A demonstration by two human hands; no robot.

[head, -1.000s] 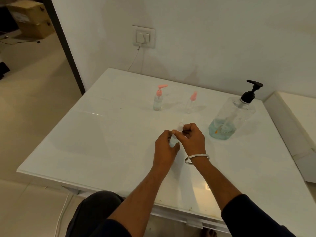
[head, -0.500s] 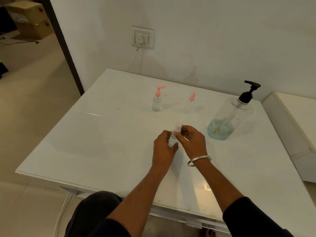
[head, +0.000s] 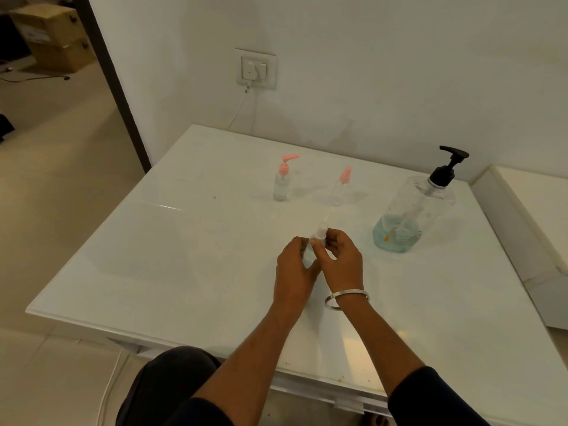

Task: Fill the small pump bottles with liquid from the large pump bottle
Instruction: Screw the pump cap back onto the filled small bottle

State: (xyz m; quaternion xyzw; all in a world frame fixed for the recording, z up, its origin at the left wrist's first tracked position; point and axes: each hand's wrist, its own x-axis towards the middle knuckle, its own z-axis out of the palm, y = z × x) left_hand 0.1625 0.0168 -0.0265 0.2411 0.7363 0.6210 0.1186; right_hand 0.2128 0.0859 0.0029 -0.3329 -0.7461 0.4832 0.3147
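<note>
I am gripping a small clear bottle (head: 310,252) over the table (head: 184,256) in my left hand (head: 293,272), right hand (head: 339,261) pinching its cap (head: 322,231), while one pink-pump bottle (head: 282,184) is showing liquid, another (head: 341,187) seemingly empty, beside the big bottle (head: 415,210).

Both arms reach out over the table's near edge. The left hand (head: 293,269) and right hand (head: 341,259) meet, fingers curled and touching.

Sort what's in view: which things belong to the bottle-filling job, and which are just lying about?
Job: large pump bottle; two pink-topped small bottles; small clear bottle, held by left hand and right hand.

Lying about: wall socket with cable; cardboard boxes; bangle.
</note>
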